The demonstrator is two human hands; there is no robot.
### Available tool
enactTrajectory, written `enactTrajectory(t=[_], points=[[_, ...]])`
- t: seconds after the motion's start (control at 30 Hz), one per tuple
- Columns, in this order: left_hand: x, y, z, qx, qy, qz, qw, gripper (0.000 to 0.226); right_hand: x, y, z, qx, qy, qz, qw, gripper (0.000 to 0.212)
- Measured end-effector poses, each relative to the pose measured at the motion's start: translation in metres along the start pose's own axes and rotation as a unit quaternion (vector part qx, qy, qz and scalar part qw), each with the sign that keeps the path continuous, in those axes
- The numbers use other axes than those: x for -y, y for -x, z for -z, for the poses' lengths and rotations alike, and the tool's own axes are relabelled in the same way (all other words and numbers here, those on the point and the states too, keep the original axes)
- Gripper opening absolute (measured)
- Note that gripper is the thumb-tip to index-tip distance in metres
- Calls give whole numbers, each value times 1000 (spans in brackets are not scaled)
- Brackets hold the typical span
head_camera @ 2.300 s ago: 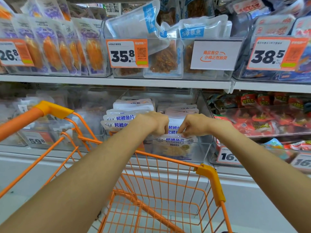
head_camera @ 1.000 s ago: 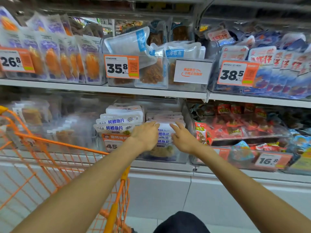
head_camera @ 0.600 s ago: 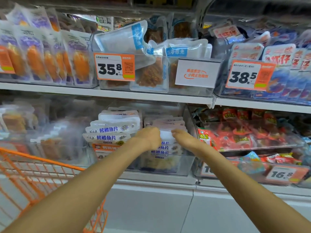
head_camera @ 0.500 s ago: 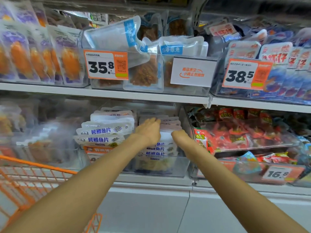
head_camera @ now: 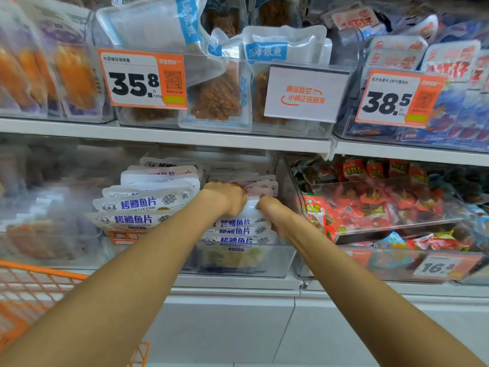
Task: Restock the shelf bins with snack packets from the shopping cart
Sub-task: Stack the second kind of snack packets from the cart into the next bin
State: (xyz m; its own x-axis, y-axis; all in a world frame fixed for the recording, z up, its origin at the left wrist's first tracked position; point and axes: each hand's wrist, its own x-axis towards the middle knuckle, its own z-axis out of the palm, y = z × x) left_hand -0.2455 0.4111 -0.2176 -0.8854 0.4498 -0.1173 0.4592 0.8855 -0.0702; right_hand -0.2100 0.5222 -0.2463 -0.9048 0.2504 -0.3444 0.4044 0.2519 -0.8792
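- Together, the left hand [head_camera: 228, 197] and right hand [head_camera: 270, 207] are curled round the top edge of one white snack packet [head_camera: 250, 207], gripped from either side.
- That packet is held upright in the clear shelf bin [head_camera: 277, 256] on the lower shelf [head_camera: 235, 282], behind a front row of matching packets [head_camera: 236, 231].
- An orange shopping cart [head_camera: 34, 290] is seen at lower left, well apart.
- Red snack packs [head_camera: 370, 205] are heaped in the neighbouring bin.

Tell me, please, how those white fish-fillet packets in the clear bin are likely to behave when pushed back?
The white packets are thin flat pouches, so they probably flex and lean rather than stay rigid. Their glossy film looks slippery; they may slide over one another. Standing on edge in the clear bin, the row could topple once both hands let go.
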Motion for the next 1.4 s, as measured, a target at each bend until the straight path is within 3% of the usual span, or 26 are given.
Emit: enactTrajectory(t=[0.07,0.2,0.27,0.47,0.67,0.73,0.83,0.97,1.23,1.4], points=[[-1,3,-1,-3,1,3,1000,46,2,-1,4,8,17,2,1000,37],[-2,10,-5,-10,20,-13,1000,45,13,-9,10,-65,26,3,998,35],[0,11,-6,-3,33,-11,999,45,17,-6,9,-49,1,3,999,24],[5,3,-12,4,85,5,996,53,12,-16,5,-5,20,2,1000,28],[8,-2,-18,6,101,-6,995,52,23,-27,12,-90,116,63,987,27],[8,-1,-17,3,103,-9,995,51,30,-36,6,-80,84,60,991,28],[7,0,-18,6,102,-10,995,51,30,-42,2,-73,32,37,996,47],[8,-6,-15,28,109,-6,994,52,34,-49,2,-53,5,33,998,21],[9,-9,-17,14,115,17,993,52,17,-57,14,27,-211,10,977,34],[7,-2,-20,-13,97,16,995,50,18,-60,16,3,-251,-25,968,35]])
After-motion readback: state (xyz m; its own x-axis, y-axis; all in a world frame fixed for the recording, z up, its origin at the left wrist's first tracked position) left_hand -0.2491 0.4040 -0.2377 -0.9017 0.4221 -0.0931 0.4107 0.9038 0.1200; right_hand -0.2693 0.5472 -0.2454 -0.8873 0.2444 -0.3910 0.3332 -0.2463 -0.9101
